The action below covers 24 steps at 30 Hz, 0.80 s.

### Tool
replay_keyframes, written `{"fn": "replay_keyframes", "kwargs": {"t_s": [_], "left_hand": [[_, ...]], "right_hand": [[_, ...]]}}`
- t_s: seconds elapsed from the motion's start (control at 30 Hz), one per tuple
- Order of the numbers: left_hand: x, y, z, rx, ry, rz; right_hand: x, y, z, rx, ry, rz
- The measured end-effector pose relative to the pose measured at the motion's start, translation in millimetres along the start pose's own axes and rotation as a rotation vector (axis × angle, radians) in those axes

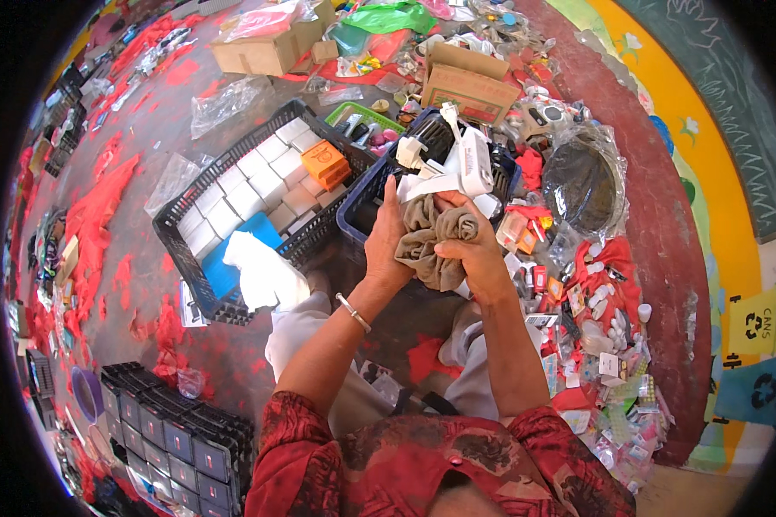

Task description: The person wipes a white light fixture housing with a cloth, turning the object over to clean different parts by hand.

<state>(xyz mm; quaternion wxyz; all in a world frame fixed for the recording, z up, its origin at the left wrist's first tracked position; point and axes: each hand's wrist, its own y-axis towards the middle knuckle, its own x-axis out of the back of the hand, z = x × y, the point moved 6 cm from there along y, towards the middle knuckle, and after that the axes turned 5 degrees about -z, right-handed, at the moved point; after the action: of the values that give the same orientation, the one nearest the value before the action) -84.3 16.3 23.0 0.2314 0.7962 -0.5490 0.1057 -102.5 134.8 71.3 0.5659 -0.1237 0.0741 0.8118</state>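
Note:
Between my two hands is a bunched brown cloth (pixel 431 246), folded into loose rolls. My right hand (pixel 483 258) grips its right side, thumb across the front. Along its left edge my left hand (pixel 386 241) holds it, fingers pointing up; a pale bangle circles that wrist. Just beyond the cloth, a white plastic appliance (pixel 474 162) with pale plug-like parts lies on top of a dark blue crate (pixel 353 211). Whether the cloth touches the appliance, I cannot tell. Dark items fill the crate, partly hidden by my hands.
Left of my hands, a black crate (pixel 177 250) holds white boxes, an orange box (pixel 325 164) and a white bag (pixel 263 274). Mixed small goods (pixel 603 336) are heaped at right, beside a plastic-wrapped round basket (pixel 586 181). Stacked black cases (pixel 172 439) stand lower left.

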Motion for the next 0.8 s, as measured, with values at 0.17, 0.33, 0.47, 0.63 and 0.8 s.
{"fn": "replay_keyframes", "kwargs": {"t_s": [0.17,0.33,0.47,0.63,0.8], "left_hand": [[8,1,-8,-0.159,0.089,-0.123],[9,-5,-3,-0.039,0.087,0.007],[9,-1,-3,-0.025,0.115,0.010],[9,0,-11,-0.187,0.250,-0.081],[3,-1,-4,-0.182,0.374,-0.076]], "right_hand": [[-2,-4,-8,-0.003,-0.040,0.071],[-4,5,-7,0.101,-0.508,0.036],[-1,9,-19,-0.066,-0.110,-0.013],[-2,0,-23,-0.073,0.394,-0.064],[3,0,-25,0.054,-0.167,-0.123]]}}
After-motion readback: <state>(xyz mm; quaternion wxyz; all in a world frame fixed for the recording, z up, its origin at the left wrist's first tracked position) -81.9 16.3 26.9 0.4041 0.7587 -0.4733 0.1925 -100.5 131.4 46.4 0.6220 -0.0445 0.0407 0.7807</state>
